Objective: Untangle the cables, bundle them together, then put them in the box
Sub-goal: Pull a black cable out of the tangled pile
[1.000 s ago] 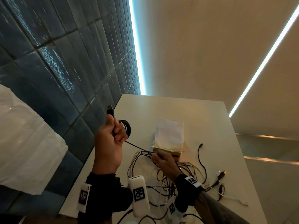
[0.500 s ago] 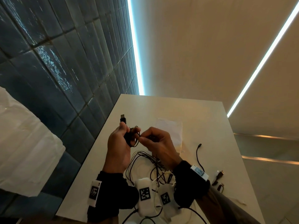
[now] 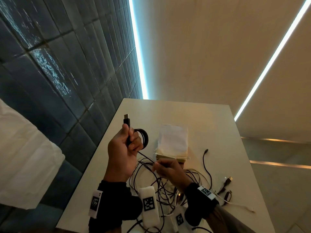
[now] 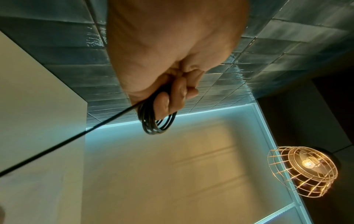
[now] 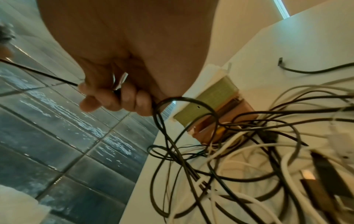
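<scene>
A black USB cable (image 3: 143, 139) is held above the white table (image 3: 217, 125) by the left hand (image 3: 123, 154). Its fingers (image 4: 178, 92) are curled tightly round several small loops of the cable, which are wound about them, and the USB plug (image 3: 126, 119) sticks up past the thumb. From the coil a single taut strand (image 4: 63, 142) is led down and to the right, where it is pinched by the right hand (image 3: 170, 170). The right hand's fingers (image 5: 114, 100) are seen pressed together and curled over the strand in the right wrist view, with the cable emerging on both sides of the grip.

Below the right hand, the rest of the black cable is lost in a tangle of black and white cables (image 5: 239, 153) spread on the near part of the table. Several loose ends are laid out to the right of the tangle: a black cable end (image 3: 205, 158) curving toward the far edge, and a group of USB connectors (image 3: 228, 187) near the right edge.

The box (image 5: 208, 106), a small cardboard one with a greenish side, is set on the table just beyond the right hand, touching the edge of the tangle. It is covered by a white cloth-like sheet (image 3: 173, 140); whether it is open cannot be told. A dark tiled wall (image 3: 55, 69) runs along the table's left side.
</scene>
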### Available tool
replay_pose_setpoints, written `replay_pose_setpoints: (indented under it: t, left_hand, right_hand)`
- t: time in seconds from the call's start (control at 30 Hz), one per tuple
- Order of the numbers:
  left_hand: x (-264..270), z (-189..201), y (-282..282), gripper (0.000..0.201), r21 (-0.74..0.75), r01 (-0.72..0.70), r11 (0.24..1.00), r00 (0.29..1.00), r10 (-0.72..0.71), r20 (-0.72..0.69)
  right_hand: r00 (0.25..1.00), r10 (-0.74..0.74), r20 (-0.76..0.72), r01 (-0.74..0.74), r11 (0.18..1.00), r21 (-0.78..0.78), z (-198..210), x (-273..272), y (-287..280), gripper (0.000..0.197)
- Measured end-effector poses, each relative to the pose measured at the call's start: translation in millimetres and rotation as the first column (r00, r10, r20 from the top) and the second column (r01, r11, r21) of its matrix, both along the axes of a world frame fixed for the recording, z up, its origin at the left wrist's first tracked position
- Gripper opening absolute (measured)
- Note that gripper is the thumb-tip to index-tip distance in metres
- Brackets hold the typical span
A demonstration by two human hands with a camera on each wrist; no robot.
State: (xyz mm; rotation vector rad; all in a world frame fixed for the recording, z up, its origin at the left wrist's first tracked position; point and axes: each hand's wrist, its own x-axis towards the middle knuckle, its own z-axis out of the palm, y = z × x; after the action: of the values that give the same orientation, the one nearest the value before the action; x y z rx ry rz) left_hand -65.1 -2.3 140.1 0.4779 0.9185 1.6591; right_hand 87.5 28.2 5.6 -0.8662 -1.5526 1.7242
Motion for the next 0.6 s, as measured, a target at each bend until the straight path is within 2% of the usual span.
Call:
replay_pose_setpoints:
  t: [0.2,0.37,0.5,0.6]
  left_hand:
    - [-4,3,-1,0.035,-0.009,-0.010,1.000,0.998,0.010,-0.067]
    - [-10,10,-7,0.036,0.031,-0.077,0.997,0.990,0.080,-0.114]
    - [-13,11,-12,0.037,0.025,-0.124,0.992,0.971,0.127,-0.204]
    - [-14,10,-14,0.036,-0.015,-0.145,0.989,0.948,0.135,-0.289]
  right_hand:
    - [0.997,0.016,0.072,-0.017,1.000,0.012,-16,-6,1,0.028]
    - [0.994,0.039,0.107,-0.040,0.999,0.015,-22,-14,2,0.029]
    - [0.991,0.005,0.137,-0.007,1.000,0.013,-28,-14,1,0.028]
    - [0.983,-0.075,0.165,0.072,0.997,0.023,-27,-14,2,0.025]
